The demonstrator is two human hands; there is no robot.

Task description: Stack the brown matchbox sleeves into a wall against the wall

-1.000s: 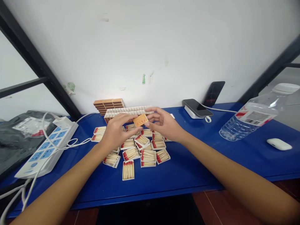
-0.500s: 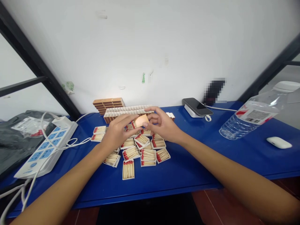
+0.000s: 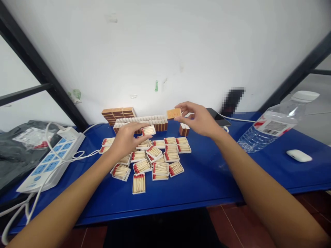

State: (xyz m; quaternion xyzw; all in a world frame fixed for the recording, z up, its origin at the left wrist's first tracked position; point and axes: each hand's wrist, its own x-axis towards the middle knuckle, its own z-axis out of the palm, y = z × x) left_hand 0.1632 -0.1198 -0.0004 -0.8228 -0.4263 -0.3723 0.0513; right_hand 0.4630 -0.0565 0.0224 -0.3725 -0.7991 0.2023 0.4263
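Observation:
My right hand pinches an orange matchbox sleeve above the back of the blue table. Lower and to the left, my left hand holds an open tray of red-tipped matches at its fingertips. Under both hands lies a spread of several open match trays. A row of empty sleeves stood on edge runs along the wall, with a small stack of sleeves at its left end and two more at its right.
A white power strip with cables lies at the left beside a black bag. At the right are a tipped water bottle, a white mouse and a phone on a charger.
The hands came apart: my right hand lifted the orange sleeve up and to the right, while my left hand kept the match tray that was inside it.

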